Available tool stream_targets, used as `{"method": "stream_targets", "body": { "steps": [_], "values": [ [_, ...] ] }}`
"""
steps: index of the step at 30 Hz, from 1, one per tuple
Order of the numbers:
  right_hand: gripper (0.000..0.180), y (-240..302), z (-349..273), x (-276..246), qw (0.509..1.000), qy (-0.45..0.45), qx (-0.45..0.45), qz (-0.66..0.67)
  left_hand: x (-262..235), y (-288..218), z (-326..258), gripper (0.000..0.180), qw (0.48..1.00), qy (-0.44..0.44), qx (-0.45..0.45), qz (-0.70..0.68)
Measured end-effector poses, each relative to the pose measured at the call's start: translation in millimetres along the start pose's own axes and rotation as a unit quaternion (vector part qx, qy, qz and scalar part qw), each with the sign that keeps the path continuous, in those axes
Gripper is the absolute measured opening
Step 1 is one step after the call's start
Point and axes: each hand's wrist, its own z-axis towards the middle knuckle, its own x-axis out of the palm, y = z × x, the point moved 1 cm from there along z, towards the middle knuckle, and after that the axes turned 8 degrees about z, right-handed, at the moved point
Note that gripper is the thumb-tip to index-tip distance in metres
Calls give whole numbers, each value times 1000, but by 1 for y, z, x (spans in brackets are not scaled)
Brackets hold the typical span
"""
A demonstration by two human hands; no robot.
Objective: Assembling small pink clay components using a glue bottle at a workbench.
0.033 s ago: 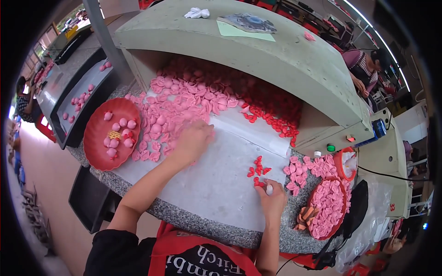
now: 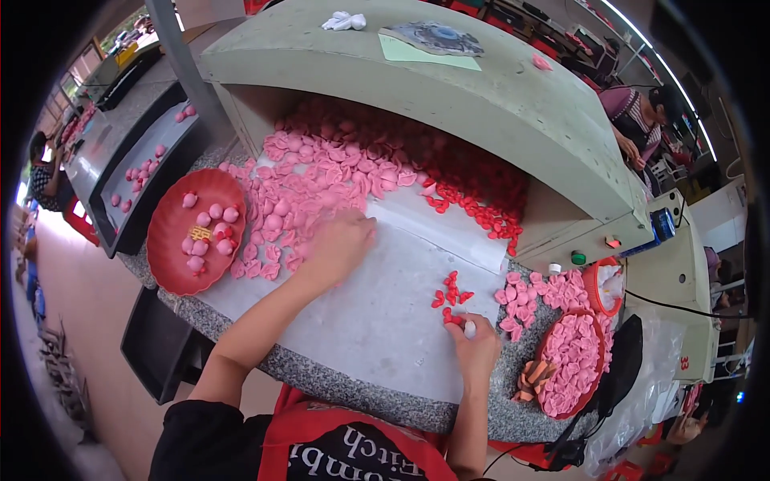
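My left hand is at the near right edge of a heap of pink petal-shaped pieces. Its back faces up and hides most of the fingers, so I cannot tell what they hold. Low on the white work sheet, my right hand is closed around a small object with a white tip; the rest of it is inside the hand. Just beyond its fingertips lies a small red piece, with a little cluster of red pieces farther off.
A red scalloped dish with round pink pieces stands left. A hooded grey-green box arches over the heap and more red pieces. To the right are a bowl of pink pieces and a red basket. Other people sit farther off.
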Motion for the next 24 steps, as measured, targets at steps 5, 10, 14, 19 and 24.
{"method": "stream_targets", "body": {
  "steps": [5, 10, 14, 19, 24],
  "values": [
    [28, -1, 4, -6, 996, 55, 52, 40, 1, -3, 6, 22, 997, 43, -61, -37],
    [31, -2, 7, -27, 816, 69, 242, 521, -21, -62, -25, 24, 692, 163, -205, -673],
    [33, 36, 0, -40, 720, 149, 182, 653, -17, -99, -62, 28, 524, 186, -181, -811],
    [30, 41, -24, -67, 782, 138, 132, 594, -30, -140, -83, 34, 672, 134, -112, -719],
    [14, 49, -41, -80, 861, 121, 21, 494, -40, -157, -95, 33, 725, 137, 3, -675]
  ]
}}
